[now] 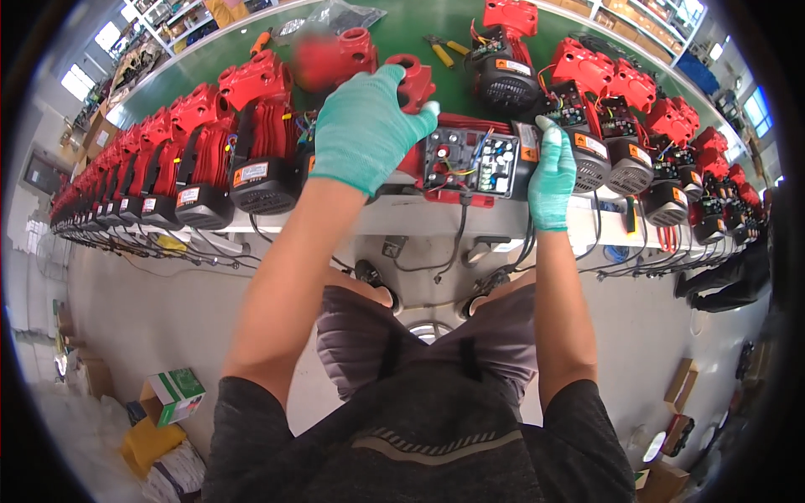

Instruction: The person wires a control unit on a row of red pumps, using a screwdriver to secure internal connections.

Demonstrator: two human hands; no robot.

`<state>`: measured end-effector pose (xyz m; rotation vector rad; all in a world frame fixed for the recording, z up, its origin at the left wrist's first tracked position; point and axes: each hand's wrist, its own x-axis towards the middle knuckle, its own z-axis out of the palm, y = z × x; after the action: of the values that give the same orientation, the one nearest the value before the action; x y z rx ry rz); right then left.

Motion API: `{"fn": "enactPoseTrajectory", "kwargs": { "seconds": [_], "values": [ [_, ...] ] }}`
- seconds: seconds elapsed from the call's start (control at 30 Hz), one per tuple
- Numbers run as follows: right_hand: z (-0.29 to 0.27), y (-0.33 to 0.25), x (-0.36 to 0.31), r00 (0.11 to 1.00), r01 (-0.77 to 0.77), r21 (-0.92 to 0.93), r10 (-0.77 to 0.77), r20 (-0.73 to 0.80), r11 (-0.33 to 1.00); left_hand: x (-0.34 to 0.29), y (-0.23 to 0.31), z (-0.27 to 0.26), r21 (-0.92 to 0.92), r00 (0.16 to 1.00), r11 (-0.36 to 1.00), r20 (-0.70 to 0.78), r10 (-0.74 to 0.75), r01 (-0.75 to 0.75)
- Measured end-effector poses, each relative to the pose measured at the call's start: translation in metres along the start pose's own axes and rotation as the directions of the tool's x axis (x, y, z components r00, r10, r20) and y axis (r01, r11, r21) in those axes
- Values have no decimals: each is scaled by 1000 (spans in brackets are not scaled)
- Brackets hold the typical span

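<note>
A red and black motor unit [461, 163] lies on its side at the bench's near edge, its open housing showing a circuit board [495, 165] and coloured wires. My left hand [365, 130], in a green knit glove, is closed on the unit's red cast end [414, 86], thumb and forefinger on either side of it. My right hand [553, 180], gloved the same way, holds the black motor end with the thumb on top; its other fingers are mostly hidden. A black cable [463, 226] hangs from the unit over the edge.
Similar motor units stand in rows to the left [201, 168] and right [625, 147], their cables dangling in front. On the green bench top [419, 21] lie yellow-handled pliers [440, 52], an orange-handled screwdriver [262, 40] and a clear plastic bag [344, 17]. Boxes [172, 396] sit on the floor.
</note>
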<state>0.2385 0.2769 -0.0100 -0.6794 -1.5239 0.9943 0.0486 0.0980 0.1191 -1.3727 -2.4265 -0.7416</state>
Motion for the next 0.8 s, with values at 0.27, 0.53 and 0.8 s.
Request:
{"fn": "enactPoseTrajectory", "kwargs": {
  "seconds": [0.27, 0.53, 0.8],
  "values": [
    [3, 5, -2, 999, 34, -60, -35, -11, 998, -4, -4, -15, -170, 992, 983, 97, 83, -65],
    [-6, -8, 5, 997, 75, -313, -66, 39, 947, -3, 1, -12, -138, 982, 980, 109, 157, -142],
    [-7, -9, -6, 969, 245, -390, -225, 99, 888, -5, 1, -13, -216, 985, 972, 121, 125, -97]
  ]
}}
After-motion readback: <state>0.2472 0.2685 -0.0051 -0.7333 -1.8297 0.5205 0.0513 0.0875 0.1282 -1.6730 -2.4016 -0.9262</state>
